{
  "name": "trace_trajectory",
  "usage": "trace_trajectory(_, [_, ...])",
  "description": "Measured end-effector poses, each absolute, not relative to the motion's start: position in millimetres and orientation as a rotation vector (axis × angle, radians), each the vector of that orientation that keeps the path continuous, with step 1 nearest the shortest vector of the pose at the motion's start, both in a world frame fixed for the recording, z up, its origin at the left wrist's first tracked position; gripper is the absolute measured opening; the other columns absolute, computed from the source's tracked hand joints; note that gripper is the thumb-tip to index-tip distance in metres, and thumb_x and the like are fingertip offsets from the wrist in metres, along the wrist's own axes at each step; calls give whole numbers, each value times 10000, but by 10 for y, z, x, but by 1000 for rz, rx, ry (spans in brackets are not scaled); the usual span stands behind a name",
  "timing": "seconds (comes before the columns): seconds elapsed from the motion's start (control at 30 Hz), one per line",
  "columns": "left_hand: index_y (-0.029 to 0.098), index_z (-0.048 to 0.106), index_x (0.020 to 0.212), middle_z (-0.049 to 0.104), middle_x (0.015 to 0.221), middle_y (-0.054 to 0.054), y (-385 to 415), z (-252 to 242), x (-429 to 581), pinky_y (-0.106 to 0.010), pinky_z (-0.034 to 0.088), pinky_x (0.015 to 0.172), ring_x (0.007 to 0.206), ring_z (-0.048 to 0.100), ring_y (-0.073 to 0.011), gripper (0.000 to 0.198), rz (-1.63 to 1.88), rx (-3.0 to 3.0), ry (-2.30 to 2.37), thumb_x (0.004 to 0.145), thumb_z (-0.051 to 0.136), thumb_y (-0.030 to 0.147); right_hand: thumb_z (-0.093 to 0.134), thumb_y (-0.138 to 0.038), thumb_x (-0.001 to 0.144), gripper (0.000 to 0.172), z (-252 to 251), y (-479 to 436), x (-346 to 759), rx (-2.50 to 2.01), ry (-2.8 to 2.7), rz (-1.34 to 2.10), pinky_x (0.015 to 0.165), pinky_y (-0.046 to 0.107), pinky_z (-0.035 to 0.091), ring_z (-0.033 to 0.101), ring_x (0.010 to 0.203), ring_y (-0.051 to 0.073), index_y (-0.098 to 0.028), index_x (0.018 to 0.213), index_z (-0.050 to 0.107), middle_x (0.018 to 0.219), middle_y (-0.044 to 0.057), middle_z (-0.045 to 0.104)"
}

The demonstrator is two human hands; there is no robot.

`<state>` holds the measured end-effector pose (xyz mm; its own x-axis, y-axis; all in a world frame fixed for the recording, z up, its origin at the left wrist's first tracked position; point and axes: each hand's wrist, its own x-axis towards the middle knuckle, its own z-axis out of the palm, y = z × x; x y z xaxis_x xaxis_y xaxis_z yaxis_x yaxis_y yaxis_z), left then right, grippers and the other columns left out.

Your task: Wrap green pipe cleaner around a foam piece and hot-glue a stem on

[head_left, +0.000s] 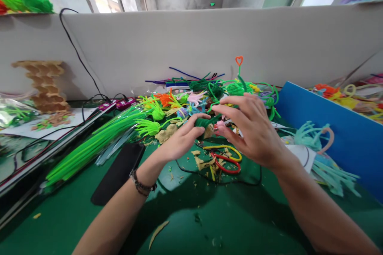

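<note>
My left hand (pixel 187 135) is closed around a dark green fuzzy bundle (pixel 202 122), which looks like pipe cleaners. Part of the bundle is hidden by the fingers, and a tan scrap shows just under it. Close on its right is my right hand (pixel 251 127), thumb and fingers apart. A small pink piece (pixel 220 126) shows at the right thumb's tip; whether it is worn or held is unclear. Below both hands lie a yellow loop handle (pixel 236 152) and a red loop handle (pixel 229 167), perhaps of scissors, among tan scraps (pixel 203 163).
Behind the hands is a heap of coloured pipe-cleaner pieces (pixel 161 105). Bright green stems (pixel 98 143) and a black phone-like slab (pixel 119 173) lie left. A blue panel (pixel 335 127) stands right, beside a pale teal tasselled piece (pixel 311 137). A black cable (pixel 221 183) curves across the green table.
</note>
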<state>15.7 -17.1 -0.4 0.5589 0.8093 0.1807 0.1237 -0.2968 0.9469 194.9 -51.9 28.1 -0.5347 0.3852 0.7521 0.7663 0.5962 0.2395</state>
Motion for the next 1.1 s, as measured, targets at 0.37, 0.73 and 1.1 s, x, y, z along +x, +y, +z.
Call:
trace_trajectory(0.37, [135, 337, 1203, 426, 1238, -123, -299, 22, 170, -301, 297, 986, 1160, 394, -210, 377, 964, 2218, 748, 830, 334, 194, 539, -214, 819, 38, 243, -479, 1951, -777, -2134, -596, 658, 272, 470, 561, 711, 143, -177, 816, 531, 733, 41, 590])
trace_trajectory(0.73, [167, 387, 1097, 480, 1106, -93, -353, 84, 172, -298, 362, 906, 1021, 460, -193, 279, 926, 2347, 794, 821, 350, 159, 549, -244, 816, 79, 217, -483, 1907, -770, -2088, -545, 586, 253, 439, 530, 619, 129, -208, 751, 523, 643, 11, 564])
trace_trajectory(1.1, [145, 386, 1106, 450, 1120, -110, -352, 77, 169, -319, 326, 949, 1067, 422, -196, 318, 912, 2455, 758, 797, 325, 106, 577, -231, 791, 97, 195, -490, 1867, -840, -2083, -343, 554, 232, 396, 490, 602, 106, -181, 726, 527, 645, -3, 541])
